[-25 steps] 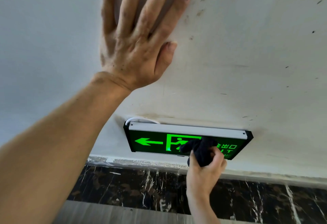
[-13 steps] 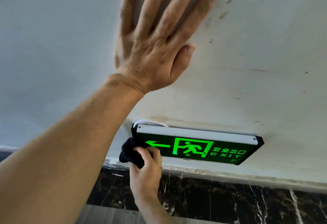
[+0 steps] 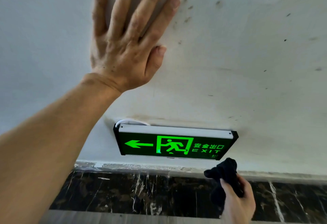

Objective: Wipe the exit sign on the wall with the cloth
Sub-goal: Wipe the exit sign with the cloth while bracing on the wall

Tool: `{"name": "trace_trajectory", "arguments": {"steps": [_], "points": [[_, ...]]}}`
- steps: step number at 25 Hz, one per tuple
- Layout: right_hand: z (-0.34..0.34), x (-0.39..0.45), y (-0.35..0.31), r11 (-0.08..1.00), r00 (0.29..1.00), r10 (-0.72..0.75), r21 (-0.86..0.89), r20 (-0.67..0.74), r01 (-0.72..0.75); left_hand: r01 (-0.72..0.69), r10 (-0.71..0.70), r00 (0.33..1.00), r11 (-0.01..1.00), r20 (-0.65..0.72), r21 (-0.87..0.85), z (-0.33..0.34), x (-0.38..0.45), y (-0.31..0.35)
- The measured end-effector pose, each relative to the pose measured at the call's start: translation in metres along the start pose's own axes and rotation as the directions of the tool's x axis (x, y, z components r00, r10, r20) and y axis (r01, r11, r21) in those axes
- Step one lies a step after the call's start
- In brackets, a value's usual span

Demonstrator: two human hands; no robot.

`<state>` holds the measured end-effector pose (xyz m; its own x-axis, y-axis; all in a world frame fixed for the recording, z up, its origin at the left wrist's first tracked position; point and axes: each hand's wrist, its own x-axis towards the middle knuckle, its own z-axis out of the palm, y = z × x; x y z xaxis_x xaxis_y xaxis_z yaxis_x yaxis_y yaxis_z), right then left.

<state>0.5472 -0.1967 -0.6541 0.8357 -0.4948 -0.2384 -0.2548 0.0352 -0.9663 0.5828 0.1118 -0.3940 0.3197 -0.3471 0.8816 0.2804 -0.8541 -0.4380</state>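
The exit sign [image 3: 174, 142] is a black box with a lit green arrow, a running figure and the word EXIT, fixed low on the white wall [image 3: 247, 64]. My left hand [image 3: 127, 47] lies flat on the wall above the sign, fingers spread, holding nothing. My right hand [image 3: 237, 204] is below the sign's right end, closed around a bunched black cloth [image 3: 223, 172]. The cloth's top sits just under the sign's lower right corner, apart from its face.
A white cable [image 3: 131, 121] loops out behind the sign's top left corner. Dark smudges dot the wall to the upper right. A dark marble skirting band [image 3: 141, 192] runs below the wall, with a grey floor strip [image 3: 123, 217] under it.
My right hand carried the cloth from the sign's middle to its left end, then across to below its right end. The sign's face is now fully uncovered. My left hand stays on the wall.
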Motion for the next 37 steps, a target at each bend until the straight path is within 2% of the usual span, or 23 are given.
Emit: {"name": "trace_trajectory", "arguments": {"steps": [2, 6, 12, 15, 21, 25, 30, 37], "points": [[0.007, 0.013, -0.001, 1.000, 0.999, -0.007, 0.030, 0.049, 0.005, -0.008, 0.008, 1.000, 1.000, 0.003, 0.000, -0.001, 0.000, 0.002], [0.041, 0.011, 0.005, 0.999, 0.975, -0.017, -0.030, 0.220, 0.024, -0.013, 0.013, 1.000, 1.000, 0.010, -0.015, 0.000, 0.002, 0.002], [0.085, -0.025, 0.015, 0.987, 0.981, -0.047, -0.141, 0.186, 0.074, -0.014, 0.013, 1.000, 1.000, -0.015, -0.018, 0.002, 0.002, 0.001], [0.103, -0.060, 0.013, 0.983, 0.975, -0.059, -0.157, 0.215, 0.094, -0.013, 0.013, 1.000, 0.999, -0.021, -0.031, 0.001, 0.001, 0.002], [0.131, -0.118, 0.010, 0.990, 0.944, 0.024, -0.139, 0.330, 0.023, -0.007, 0.007, 1.000, 0.999, -0.019, -0.035, 0.002, 0.001, 0.002], [0.152, -0.158, 0.012, 0.989, 0.863, 0.091, -0.143, 0.497, -0.022, -0.007, 0.007, 1.000, 0.999, -0.013, -0.033, 0.002, 0.001, 0.002], [0.163, -0.173, 0.010, 0.972, 0.716, 0.220, -0.209, 0.662, -0.105, -0.011, 0.009, 0.999, 0.999, -0.033, -0.050, 0.003, 0.003, 0.003], [0.094, -0.147, -0.003, 0.947, 0.540, 0.266, -0.113, 0.798, -0.299, -0.006, 0.005, 1.000, 0.999, -0.025, -0.051, 0.003, 0.001, 0.003]]}}
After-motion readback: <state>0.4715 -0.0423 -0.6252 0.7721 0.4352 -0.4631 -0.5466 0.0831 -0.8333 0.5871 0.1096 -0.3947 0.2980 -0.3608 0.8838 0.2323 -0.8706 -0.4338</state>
